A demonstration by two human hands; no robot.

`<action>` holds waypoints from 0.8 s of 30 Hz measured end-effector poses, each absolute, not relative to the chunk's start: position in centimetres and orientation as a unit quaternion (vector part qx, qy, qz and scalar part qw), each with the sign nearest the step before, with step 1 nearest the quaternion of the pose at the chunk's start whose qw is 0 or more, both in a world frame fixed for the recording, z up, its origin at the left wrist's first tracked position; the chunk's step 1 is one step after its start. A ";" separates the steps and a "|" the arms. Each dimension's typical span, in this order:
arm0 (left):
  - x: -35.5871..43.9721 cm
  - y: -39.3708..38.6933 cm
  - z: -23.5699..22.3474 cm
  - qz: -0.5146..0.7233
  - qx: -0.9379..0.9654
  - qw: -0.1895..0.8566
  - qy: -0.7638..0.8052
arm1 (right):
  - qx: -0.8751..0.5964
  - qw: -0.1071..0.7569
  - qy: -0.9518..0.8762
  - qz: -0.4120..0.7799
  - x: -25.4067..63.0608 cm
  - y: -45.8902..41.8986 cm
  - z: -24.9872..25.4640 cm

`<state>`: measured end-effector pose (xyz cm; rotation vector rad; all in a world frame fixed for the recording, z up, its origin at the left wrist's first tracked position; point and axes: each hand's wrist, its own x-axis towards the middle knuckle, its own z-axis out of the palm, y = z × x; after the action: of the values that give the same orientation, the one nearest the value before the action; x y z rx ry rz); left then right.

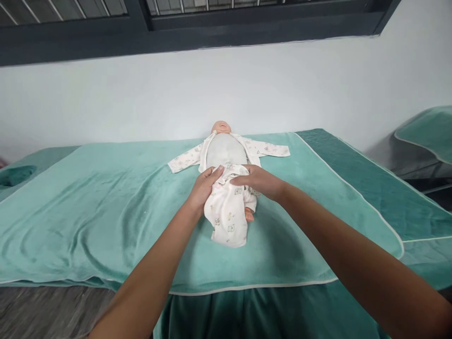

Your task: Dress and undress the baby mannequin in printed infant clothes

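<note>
A baby doll [226, 149] lies on its back with its head toward the wall. Its white printed jacket [270, 149] is spread apart at the front, with both sleeves stretched outward. My left hand [207, 187] grips the left side of the waistband of white printed baby pants [229, 214], thumb on top. On the other side, my right hand [263, 181] holds the same waistband, its thumb pressed on the cloth. The pants lie over the doll's legs. A doll's foot [249, 214] shows at the right leg; the other foot is hidden.
A light green blanket [88, 197] with pale edging covers the bed beneath the doll. Darker green cloth [384, 188] shows at right. Behind stands a white wall [158, 99] under a dark window frame [176, 35]. Another green-covered surface [429, 129] is at far right.
</note>
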<state>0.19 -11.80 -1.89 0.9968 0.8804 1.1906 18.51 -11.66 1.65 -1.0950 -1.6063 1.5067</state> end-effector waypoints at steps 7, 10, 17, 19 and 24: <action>-0.8 -12.4 -1.1 0.411 0.488 0.671 0.378 | -0.500 0.407 -0.617 0.451 16.8 -11.4 1.4; -0.8 -12.5 -1.2 0.429 0.468 0.679 0.368 | -0.503 0.411 -0.625 0.433 16.5 -11.4 1.2; 0.0 -11.7 -2.9 0.580 0.336 0.668 0.323 | -0.439 0.246 -0.700 0.507 17.9 -12.0 2.1; 0.3 -11.7 -3.0 0.566 0.331 0.684 0.321 | -0.432 0.232 -0.696 0.524 18.4 -11.8 2.0; 0.1 -12.3 -2.4 0.470 0.391 0.717 0.335 | -0.421 0.381 -0.605 0.558 18.0 -11.3 0.7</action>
<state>0.13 -12.30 -2.39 0.8649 0.7412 1.0398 17.98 -11.30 0.73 -1.0734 -1.5446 1.4240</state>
